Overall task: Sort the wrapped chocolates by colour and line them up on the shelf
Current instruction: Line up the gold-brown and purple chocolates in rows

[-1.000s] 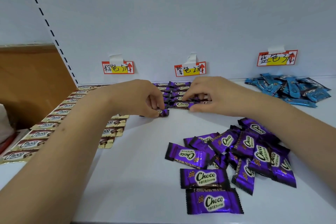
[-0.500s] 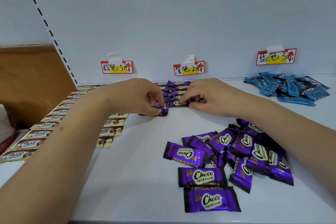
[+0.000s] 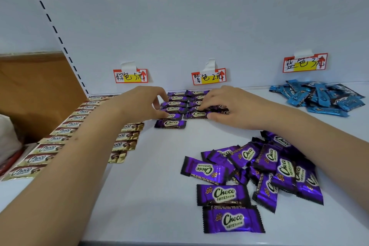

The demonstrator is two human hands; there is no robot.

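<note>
**A:** What have I got hold of?

**B:** Your right hand [image 3: 225, 106], centre of the frame, has its fingers curled down on the front purple bar [image 3: 196, 115] of the right column, thumb at its end. Your left hand [image 3: 143, 104] is curled beside the left column; its thumb touches a bar there, but I cannot tell whether it grips one.

**A:** So I'm squaring up the purple rows [image 3: 185, 104] under the middle tag [image 3: 208, 76]?

**B:** That's my reading. One bar [image 3: 170, 124] lies just in front of the left column, a little apart.

**A:** What next?

**B:** Probably nudge it in line, then feed from the purple heap [image 3: 259, 168] at lower right. The brown rows [image 3: 60, 132] at left look done; the blue heap [image 3: 317, 97] at upper right is unsorted on the shelf [image 3: 151, 185].
</note>
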